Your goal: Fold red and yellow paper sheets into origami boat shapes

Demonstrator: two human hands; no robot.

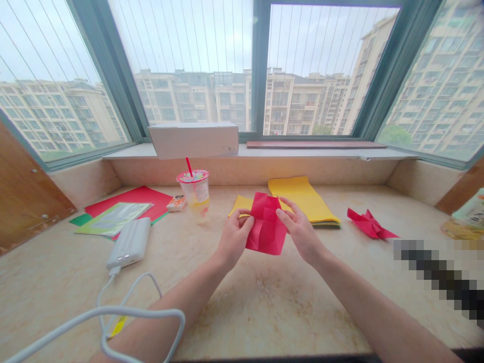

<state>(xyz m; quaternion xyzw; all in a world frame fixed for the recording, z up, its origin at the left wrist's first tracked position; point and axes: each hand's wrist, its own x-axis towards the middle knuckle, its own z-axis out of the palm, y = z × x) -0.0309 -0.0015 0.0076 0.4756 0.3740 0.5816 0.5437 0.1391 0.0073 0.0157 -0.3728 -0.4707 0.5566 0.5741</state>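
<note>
Ok so the left hand (235, 233) and right hand (302, 229) have fingers pinching a red paper sheet (266, 233) above the stone counter (272, 312), creased but mostly flat so probably only partway, while a folded red origami piece (371, 226) at right looks done.

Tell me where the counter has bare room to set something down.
Bare counter shows between the forearms, below the held red paper, and left of the power bank. Another patch separates the right forearm from the folded red piece. Crowded: left rear, with sheets, packet and cup; and behind the hands, with yellow paper.
</note>
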